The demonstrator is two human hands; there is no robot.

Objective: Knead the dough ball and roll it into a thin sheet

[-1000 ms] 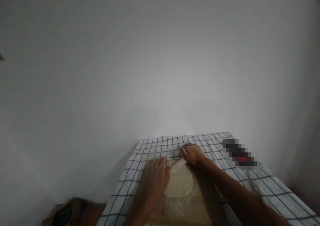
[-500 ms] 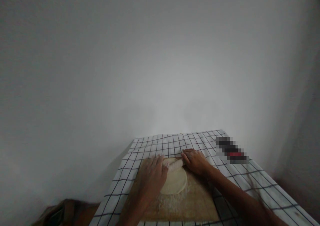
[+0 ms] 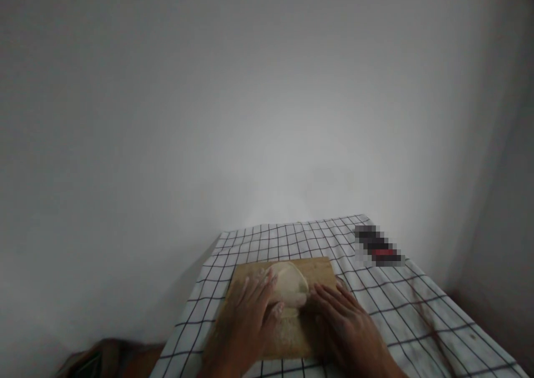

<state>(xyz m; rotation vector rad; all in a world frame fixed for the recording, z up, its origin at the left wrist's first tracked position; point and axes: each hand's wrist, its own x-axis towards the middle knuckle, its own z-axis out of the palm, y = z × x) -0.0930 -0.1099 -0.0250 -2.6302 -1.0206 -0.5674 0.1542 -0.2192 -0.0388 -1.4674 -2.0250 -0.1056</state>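
Note:
A thin, pale round of dough (image 3: 291,279) lies on a wooden board (image 3: 320,266). Across its near part runs a floury rolling pin (image 3: 294,300), with only its middle showing between my hands. My left hand (image 3: 251,310) rests over the pin's left end, fingers stretched forward and apart, partly over the dough's left edge. Over the right end lies my right hand (image 3: 348,323), its fingers extended flat and pointing up-left. Both palms appear to press on the pin, whose ends are hidden beneath them. Flour dusts the left fingers and the board.
A white cloth with dark grid lines (image 3: 283,237) covers the table under the board. At the right edge lies a blurred-out dark and red object (image 3: 379,247). The wall (image 3: 267,116) rises behind the table. Something brownish (image 3: 108,356) sits low at the left, beyond the table.
The rolling pin and both hands have come nearer to me, from the dough's far part to its near part. The dough's far edge now shows, less round than before.

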